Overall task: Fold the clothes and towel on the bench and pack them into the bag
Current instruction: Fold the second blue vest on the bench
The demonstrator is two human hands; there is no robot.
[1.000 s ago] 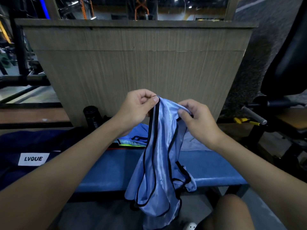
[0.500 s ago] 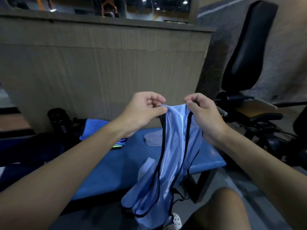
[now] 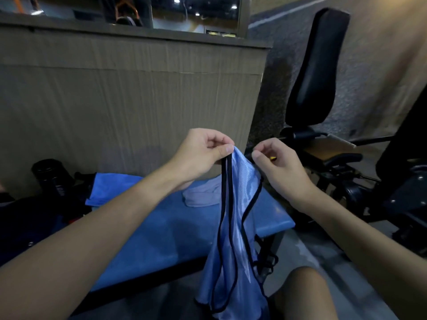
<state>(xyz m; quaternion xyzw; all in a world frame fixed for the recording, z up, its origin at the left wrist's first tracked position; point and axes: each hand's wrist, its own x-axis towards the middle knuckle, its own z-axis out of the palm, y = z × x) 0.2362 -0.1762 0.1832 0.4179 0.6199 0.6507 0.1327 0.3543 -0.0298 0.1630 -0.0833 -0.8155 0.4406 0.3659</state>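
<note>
Left hand (image 3: 198, 151) pinches the vest (image 3: 239, 199) by its top edge. Right hand (image 3: 282, 167) is curled beside the vest's right edge, grip unclear. The vest hangs past the tabletop (image 3: 161, 239) front edge.

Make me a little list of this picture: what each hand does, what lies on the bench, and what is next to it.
left hand: pinches the top of the vest
right hand: fingers curled right beside the vest's top edge; grip unclear
vest: light blue, black trim, hangs down in front of the bench
on the bench: blue towel, grey cloth
to the left: black bottle, dark bag
to the right: black padded gym seat
</note>
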